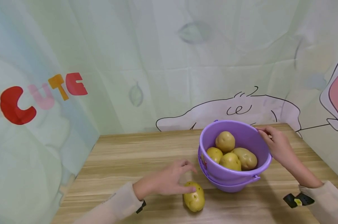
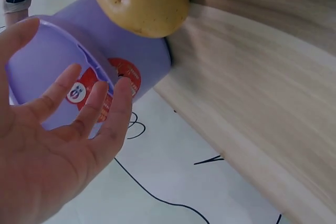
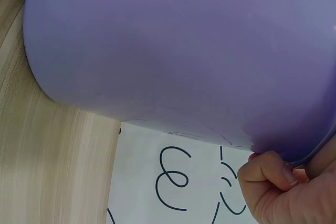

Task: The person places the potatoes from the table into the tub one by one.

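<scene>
A purple bucket point(image 1: 223, 176) stands on the right of the table with several yellow potatoes point(image 1: 245, 158) inside. My right hand point(image 1: 278, 145) pinches the bucket's rim at its far right side; the right wrist view shows curled fingers point(image 3: 270, 174) at the rim. Left of the bucket's base, a single potato point(image 1: 195, 202) lies on the table. My left hand point(image 1: 171, 179) hovers over that potato, its thumb above it and its fingers spread. In the left wrist view the palm point(image 2: 47, 166) is bare and the fingers hold nothing.
The wood-grain table point(image 1: 124, 161) reaches back to a printed curtain point(image 1: 157, 62), which also hangs along both sides. The bucket's handle point(image 1: 222, 184) hangs down against its near side. A red label point(image 2: 126, 74) is on the bucket's wall.
</scene>
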Available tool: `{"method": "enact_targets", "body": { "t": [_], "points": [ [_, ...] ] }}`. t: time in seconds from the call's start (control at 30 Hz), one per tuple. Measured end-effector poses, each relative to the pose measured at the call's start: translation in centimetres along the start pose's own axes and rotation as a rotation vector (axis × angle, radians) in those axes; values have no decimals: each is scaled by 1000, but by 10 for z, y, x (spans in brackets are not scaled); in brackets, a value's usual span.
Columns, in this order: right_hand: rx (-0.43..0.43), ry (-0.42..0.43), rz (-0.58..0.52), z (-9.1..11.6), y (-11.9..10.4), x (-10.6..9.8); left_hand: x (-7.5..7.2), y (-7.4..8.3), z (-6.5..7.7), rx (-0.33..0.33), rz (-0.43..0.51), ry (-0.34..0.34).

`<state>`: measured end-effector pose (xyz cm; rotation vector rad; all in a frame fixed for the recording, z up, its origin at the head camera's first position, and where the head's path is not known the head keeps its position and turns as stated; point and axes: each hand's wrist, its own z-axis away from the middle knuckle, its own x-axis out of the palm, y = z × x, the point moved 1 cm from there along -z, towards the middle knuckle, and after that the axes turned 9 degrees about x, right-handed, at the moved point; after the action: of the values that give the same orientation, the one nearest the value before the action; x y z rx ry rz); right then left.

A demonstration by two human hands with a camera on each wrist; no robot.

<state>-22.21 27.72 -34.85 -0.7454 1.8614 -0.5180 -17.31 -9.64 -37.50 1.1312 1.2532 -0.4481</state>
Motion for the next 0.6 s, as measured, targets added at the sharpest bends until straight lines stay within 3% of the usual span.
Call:
{"method": "enact_targets", "body": {
  "t": [0.27,0.6],
  "points": [
    [5,-9,3,1,-1,0,18,2,-1,55,-44,-38],
    [7,-4,6,0,-1,1,27,5,-2,45,-38,-77]
  ]
}}
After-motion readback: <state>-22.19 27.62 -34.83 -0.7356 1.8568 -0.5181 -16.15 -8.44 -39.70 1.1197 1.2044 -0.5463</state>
